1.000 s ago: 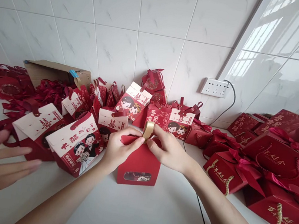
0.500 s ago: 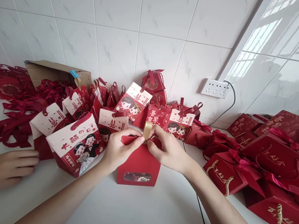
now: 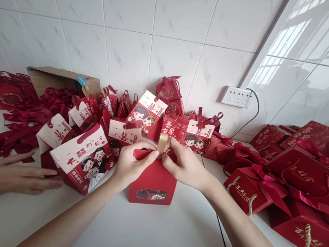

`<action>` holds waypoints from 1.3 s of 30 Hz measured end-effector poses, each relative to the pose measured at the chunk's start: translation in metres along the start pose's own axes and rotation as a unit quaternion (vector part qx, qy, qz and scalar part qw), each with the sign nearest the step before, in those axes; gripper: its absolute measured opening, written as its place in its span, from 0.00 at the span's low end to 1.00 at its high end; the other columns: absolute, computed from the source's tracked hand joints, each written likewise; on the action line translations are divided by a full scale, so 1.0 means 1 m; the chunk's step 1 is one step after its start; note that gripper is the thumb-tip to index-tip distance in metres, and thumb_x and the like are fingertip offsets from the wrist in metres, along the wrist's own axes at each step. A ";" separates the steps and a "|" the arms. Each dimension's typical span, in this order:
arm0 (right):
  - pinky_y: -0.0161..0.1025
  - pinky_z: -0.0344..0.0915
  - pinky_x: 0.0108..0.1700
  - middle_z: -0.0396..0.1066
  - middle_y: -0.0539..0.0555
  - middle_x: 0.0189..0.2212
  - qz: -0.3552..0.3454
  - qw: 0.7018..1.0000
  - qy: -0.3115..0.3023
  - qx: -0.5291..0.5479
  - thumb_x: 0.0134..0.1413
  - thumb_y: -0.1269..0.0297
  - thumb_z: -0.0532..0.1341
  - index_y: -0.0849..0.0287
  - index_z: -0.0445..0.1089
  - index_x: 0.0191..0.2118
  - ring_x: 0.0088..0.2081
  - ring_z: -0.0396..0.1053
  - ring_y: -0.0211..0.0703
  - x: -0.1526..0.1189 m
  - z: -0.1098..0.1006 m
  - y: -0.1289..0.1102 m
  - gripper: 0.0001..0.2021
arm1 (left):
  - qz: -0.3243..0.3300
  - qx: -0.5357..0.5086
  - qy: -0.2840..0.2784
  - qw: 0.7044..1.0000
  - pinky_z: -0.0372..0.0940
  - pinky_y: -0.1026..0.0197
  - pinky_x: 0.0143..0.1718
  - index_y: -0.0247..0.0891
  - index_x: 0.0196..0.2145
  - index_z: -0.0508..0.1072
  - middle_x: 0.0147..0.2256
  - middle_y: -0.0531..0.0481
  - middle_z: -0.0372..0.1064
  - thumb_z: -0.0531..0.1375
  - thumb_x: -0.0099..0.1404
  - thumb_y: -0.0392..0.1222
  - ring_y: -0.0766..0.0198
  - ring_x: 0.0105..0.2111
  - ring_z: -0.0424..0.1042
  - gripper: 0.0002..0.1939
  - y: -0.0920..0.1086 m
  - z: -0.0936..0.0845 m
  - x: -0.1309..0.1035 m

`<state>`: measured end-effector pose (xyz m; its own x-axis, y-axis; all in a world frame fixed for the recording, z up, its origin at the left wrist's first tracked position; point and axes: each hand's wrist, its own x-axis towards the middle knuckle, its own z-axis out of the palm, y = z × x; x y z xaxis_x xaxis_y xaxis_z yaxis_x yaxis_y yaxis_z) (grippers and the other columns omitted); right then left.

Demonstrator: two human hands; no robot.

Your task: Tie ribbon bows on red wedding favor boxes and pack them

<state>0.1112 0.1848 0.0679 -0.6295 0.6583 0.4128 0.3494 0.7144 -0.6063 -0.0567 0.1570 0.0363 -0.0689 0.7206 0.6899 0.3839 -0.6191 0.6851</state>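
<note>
The left hand [image 3: 134, 162] and right hand [image 3: 185, 166] pinch a shiny gold ribbon loop [image 3: 162, 143]. It is on top of an upright red paper box [image 3: 154, 177] standing on the smooth white table [image 3: 147, 236].

Bulk gift boxes [image 3: 147, 121] and loose ribbons [image 3: 24, 131], massed towards the desk's [image 3: 147, 236] far edge, indicate a packing workroom.

On my feed I'm reading 大囍的日子 on the white-topped red gabled box [image 3: 82, 159], gold 百年好合 on the red rope-handled carton [image 3: 321, 233].
</note>
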 end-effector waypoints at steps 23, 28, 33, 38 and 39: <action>0.32 0.56 0.27 0.61 0.46 0.25 -0.023 1.000 -0.007 -0.002 0.51 0.70 0.53 0.56 0.54 0.31 0.24 0.58 0.34 0.002 0.000 0.001 0.04 | -0.034 -0.020 -0.013 0.999 0.68 0.64 0.33 0.37 0.26 0.72 0.27 0.51 0.73 0.59 0.56 0.40 0.62 0.30 0.72 0.04 -0.001 -0.002 -0.001; 0.32 0.57 0.29 0.62 0.46 0.26 -0.035 0.999 -0.014 0.009 0.51 0.71 0.52 0.56 0.55 0.32 0.25 0.59 0.34 0.001 -0.001 0.002 0.04 | -0.044 -0.007 0.001 0.999 0.69 0.63 0.33 0.38 0.26 0.72 0.27 0.51 0.74 0.59 0.55 0.40 0.62 0.29 0.73 0.04 -0.001 0.000 -0.001; 0.32 0.56 0.27 0.61 0.45 0.24 -0.020 1.000 -0.009 0.006 0.50 0.71 0.53 0.56 0.55 0.31 0.23 0.57 0.33 0.000 0.000 0.000 0.04 | -0.054 -0.002 0.015 0.998 0.69 0.64 0.32 0.38 0.26 0.73 0.26 0.51 0.75 0.59 0.54 0.40 0.62 0.29 0.73 0.04 -0.002 0.001 -0.001; 0.31 0.55 0.26 0.62 0.45 0.24 -0.018 1.000 0.001 0.001 0.52 0.69 0.53 0.56 0.56 0.31 0.23 0.58 0.33 0.001 0.001 -0.001 0.03 | -0.051 -0.004 0.011 0.999 0.68 0.63 0.33 0.38 0.25 0.72 0.26 0.51 0.74 0.59 0.54 0.40 0.62 0.29 0.73 0.04 -0.001 0.000 -0.001; 0.31 0.55 0.26 0.62 0.45 0.24 -0.021 1.000 0.001 0.000 0.52 0.69 0.53 0.56 0.56 0.31 0.23 0.58 0.33 0.001 0.001 -0.001 0.03 | -0.047 -0.010 0.005 0.999 0.68 0.63 0.33 0.38 0.25 0.71 0.26 0.51 0.74 0.58 0.55 0.40 0.62 0.29 0.73 0.04 -0.001 0.000 -0.001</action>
<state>0.1100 0.1848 0.0683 -0.6417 0.6287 0.4393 0.3235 0.7412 -0.5882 -0.0573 0.1566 0.0348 -0.1133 0.7723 0.6251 0.3562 -0.5558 0.7511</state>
